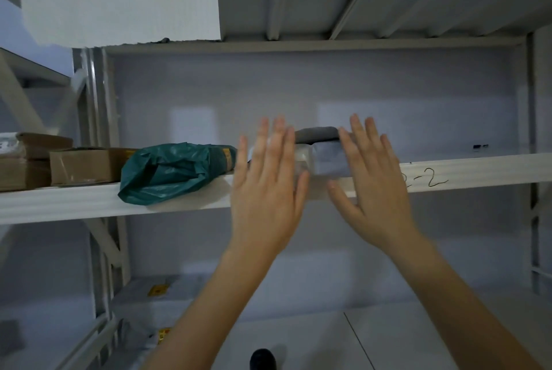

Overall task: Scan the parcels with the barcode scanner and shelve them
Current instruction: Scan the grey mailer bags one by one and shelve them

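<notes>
A grey and clear-wrapped parcel (319,147) lies on the white metal shelf (478,171), near its front edge. My left hand (267,187) is flat with fingers spread, in front of the parcel's left end. My right hand (373,178) is also flat and spread, in front of the parcel's right end. Neither hand grips anything; whether the palms touch the parcel I cannot tell. No barcode scanner shows in the view.
A green plastic-bag parcel (170,172) lies left of my hands, overhanging the shelf edge. Brown cardboard boxes (83,165) sit further left. "2-2" (430,181) is handwritten on the shelf's front edge. A lower shelf holds parcels with yellow labels (156,290).
</notes>
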{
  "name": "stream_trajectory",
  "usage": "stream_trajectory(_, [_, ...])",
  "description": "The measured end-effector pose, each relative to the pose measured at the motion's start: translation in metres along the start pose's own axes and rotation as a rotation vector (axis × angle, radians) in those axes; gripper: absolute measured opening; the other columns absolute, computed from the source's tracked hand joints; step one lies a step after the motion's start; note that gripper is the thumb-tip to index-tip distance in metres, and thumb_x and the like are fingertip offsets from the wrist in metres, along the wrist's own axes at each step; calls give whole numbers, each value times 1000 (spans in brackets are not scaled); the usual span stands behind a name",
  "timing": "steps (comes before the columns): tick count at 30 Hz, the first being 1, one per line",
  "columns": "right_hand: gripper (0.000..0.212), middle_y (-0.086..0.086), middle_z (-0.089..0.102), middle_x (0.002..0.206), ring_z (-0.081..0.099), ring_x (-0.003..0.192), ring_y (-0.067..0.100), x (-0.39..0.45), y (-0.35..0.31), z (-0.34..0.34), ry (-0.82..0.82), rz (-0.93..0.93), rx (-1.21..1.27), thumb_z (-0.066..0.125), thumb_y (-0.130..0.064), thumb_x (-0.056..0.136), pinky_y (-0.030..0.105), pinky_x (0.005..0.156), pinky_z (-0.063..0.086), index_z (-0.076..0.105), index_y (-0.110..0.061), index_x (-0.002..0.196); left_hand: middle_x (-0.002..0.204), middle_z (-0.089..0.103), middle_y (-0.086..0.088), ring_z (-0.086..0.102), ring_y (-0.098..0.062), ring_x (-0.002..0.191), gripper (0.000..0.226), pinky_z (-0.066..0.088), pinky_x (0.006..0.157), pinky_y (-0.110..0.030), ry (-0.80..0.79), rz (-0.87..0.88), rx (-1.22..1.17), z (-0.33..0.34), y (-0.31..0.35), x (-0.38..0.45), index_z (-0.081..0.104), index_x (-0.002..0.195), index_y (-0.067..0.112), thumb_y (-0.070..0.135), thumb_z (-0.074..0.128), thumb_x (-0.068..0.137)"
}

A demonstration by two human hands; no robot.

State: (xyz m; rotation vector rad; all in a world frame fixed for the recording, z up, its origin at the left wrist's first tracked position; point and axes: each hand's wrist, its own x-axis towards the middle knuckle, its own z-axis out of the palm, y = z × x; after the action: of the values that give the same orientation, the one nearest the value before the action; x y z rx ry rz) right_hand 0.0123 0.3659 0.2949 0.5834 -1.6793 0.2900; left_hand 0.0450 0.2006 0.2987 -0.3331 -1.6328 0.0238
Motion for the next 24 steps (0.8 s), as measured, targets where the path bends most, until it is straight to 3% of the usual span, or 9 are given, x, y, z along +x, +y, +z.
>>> stream_trajectory(5, [72, 12, 15, 157, 7, 146, 21, -3, -7, 28, -90, 59, -26, 31, -47, 93, 39, 120, 3, 8, -4, 147, 151, 30, -20, 27, -33, 141, 62, 17, 117, -47, -182, -9, 130, 32, 5, -9, 32, 143, -4, 36, 40, 96])
stream_trajectory(11, [70, 12, 18, 157, 9, 145, 22, -4, 2, 48, -96, 49, -21, 31, -45, 93, 40, 120, 4, 9, -5, 146, 151, 31, -20, 27, -33, 141, 62, 18, 118, -45, -186, -24, 96, 54, -1, -9, 32, 142, -5, 35, 41, 95])
stream_trajectory(15, [71, 15, 19, 155, 14, 145, 25, -31, 1, 62, 31, 12, 129, 41, -34, 90, 43, 120, 8, 11, -4, 147, 152, 26, -18, 19, -28, 144, 60, 13, 119, -42, -77, -21, -54, 63, 3, -49, 32, 142, -4, 32, 40, 95])
stream_trajectory(18, [58, 14, 38, 143, 33, 137, 22, -92, -20, 82, 140, -16, 275, 44, -20, 83, 32, 116, 20, 31, 0, 137, 152, 22, -12, 16, -25, 145, 58, 14, 119, -41, -195, 31, -146, 65, 14, -139, 31, 142, -1, 28, 42, 92])
stream_trajectory(20, [53, 15, 49, 133, 43, 124, 25, -142, -44, 102, -9, 41, 334, 45, -17, 80, 29, 109, 27, 39, 1, 129, 148, 30, -15, 26, -29, 142, 58, 27, 114, -45, -370, 2, -119, 63, 12, -206, 37, 139, -2, 26, 44, 89])
stream_trajectory(22, [54, 19, 58, 126, 52, 116, 27, -183, -69, 126, -293, 137, 398, 48, -16, 78, 29, 103, 32, 44, 3, 128, 144, 39, -19, 41, -35, 133, 58, 39, 105, -49, -565, -87, -50, 60, -4, -259, 46, 134, -6, 27, 47, 86])
stream_trajectory(24, [57, 20, 59, 127, 58, 114, 31, -215, -91, 152, -538, 216, 416, 56, -11, 77, 28, 101, 34, 46, 3, 131, 141, 45, -21, 48, -37, 128, 62, 34, 108, -49, -761, -188, 11, 56, -30, -295, 50, 129, -8, 28, 60, 79])
